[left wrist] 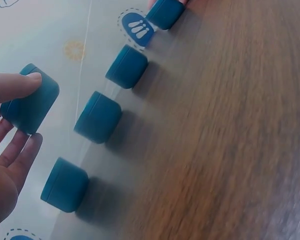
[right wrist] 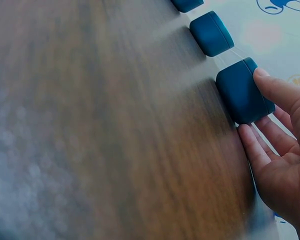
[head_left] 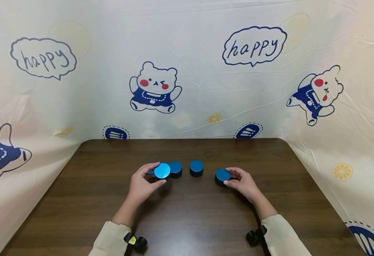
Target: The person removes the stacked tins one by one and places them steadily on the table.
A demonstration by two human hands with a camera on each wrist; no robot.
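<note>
My left hand [head_left: 139,188] grips a small round blue container [head_left: 162,172] between thumb and fingers. In the left wrist view that container [left wrist: 37,102] is raised off the table, and a thin lid seam runs round it. My right hand [head_left: 246,184] pinches another blue container [head_left: 221,177] from its right side; its base is at the tabletop in the right wrist view. Between the hands stand two more upright, a blue container [head_left: 176,170] and a blue container [head_left: 196,168]. Behind the left hand, a further blue container [left wrist: 65,186] is mostly hidden from the head view.
Under everything lies a dark brown wooden table [head_left: 187,213] with rounded far corners. A pale cloth [head_left: 203,46] printed with bears and the word happy hangs behind and at both sides. Black devices are strapped at the left wrist [head_left: 139,243] and right wrist [head_left: 254,237].
</note>
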